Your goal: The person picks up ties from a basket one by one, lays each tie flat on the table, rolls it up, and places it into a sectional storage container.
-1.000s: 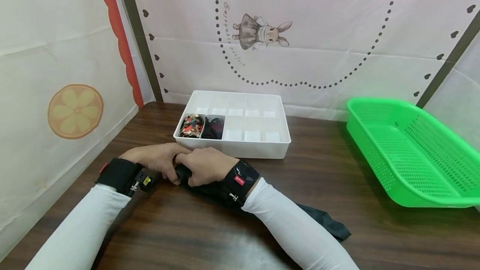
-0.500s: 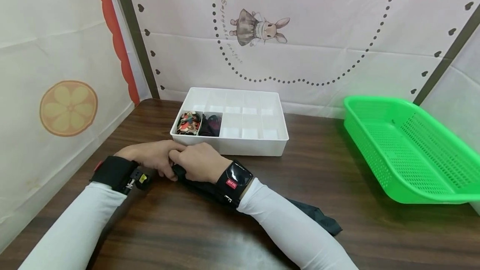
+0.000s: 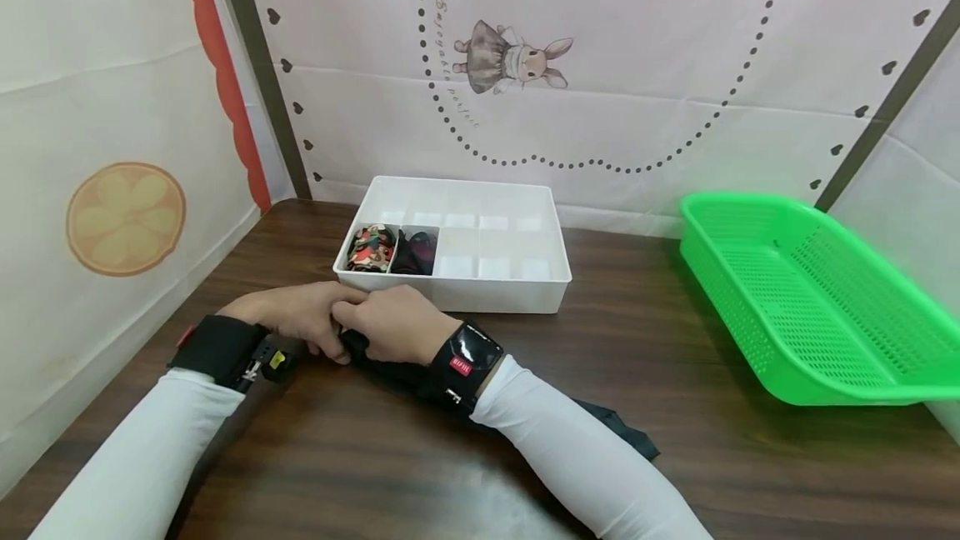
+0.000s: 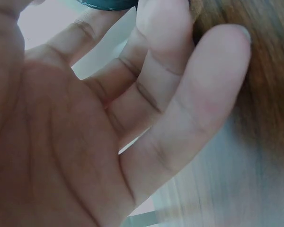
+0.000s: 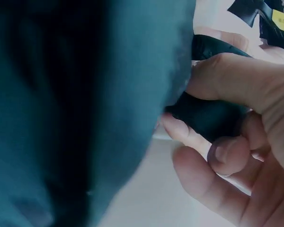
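A long dark cloth strip (image 3: 390, 369) lies slantwise across the table, partly hidden beneath the right forearm. Its far tip (image 3: 637, 440) shows beyond the sleeve. My right hand (image 3: 405, 323) pinches the strip's left end, where the cloth (image 5: 213, 116) is bunched or rolled between thumb and fingers. Close against it, my left hand (image 3: 300, 319) holds the same end with bent fingers. A dark edge of the cloth (image 4: 109, 4) shows at the left fingertips in the left wrist view. How the cloth is wound is mostly hidden by the hands.
Just behind the hands stands a white divided box (image 3: 502, 294). Two front-left compartments hold a multicoloured patterned bundle (image 3: 371, 248) and a dark cloth bundle (image 3: 415, 252). A green perforated basket (image 3: 780, 357) stands at the right on the brown wooden table (image 3: 360, 473).
The strip's far tip has drawn leftward toward the hands, so less of it shows past the right forearm. Both hands stay together at the other end. The head view has shifted slightly.
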Demonstrator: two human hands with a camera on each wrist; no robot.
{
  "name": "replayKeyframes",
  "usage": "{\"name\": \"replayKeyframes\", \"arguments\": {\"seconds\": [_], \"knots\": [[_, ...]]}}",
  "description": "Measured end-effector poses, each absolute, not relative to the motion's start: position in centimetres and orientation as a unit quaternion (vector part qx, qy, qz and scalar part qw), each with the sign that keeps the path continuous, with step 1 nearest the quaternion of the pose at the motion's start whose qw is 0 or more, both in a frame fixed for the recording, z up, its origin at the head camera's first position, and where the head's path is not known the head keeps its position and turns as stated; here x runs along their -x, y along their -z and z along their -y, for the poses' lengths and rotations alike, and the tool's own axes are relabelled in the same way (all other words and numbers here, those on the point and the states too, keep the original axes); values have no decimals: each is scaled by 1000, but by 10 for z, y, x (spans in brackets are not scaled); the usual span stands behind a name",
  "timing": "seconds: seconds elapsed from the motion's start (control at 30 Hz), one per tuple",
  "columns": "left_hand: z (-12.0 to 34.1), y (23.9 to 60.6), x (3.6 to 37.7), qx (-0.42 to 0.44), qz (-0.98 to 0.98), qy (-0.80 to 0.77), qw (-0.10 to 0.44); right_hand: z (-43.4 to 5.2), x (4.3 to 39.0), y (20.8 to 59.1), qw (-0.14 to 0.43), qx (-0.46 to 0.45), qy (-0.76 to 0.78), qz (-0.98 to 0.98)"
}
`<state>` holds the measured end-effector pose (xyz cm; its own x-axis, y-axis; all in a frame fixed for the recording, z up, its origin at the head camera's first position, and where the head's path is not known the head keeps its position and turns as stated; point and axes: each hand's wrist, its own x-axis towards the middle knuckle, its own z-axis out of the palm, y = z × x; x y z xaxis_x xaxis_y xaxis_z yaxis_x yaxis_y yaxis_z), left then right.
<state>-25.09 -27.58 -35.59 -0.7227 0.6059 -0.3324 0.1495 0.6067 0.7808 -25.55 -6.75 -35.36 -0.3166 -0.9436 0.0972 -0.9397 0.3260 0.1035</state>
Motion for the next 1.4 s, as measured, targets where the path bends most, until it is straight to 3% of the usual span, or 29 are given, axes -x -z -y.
{"name": "replayKeyframes", "arguments": {"seconds": [0.3, 0.6, 0.8, 0.9, 1.2, 1.4], "knots": [[278, 355, 250, -242, -852, -363, 290, 66, 257, 345, -51, -571, -25, 819], [278, 353, 247, -227, -846, -380, 296, 73, 251, 352, 53, -583, 10, 811], [286, 370, 256, -247, -845, -374, 291, 71, 252, 348, -14, -584, -7, 811], [277, 355, 247, -214, -853, -370, 299, 69, 253, 345, -43, -578, -13, 815], [278, 354, 246, -227, -844, -379, 303, 72, 248, 353, 76, -593, 5, 801], [277, 355, 248, -239, -849, -367, 297, 69, 251, 348, -12, -577, -8, 817]]}}
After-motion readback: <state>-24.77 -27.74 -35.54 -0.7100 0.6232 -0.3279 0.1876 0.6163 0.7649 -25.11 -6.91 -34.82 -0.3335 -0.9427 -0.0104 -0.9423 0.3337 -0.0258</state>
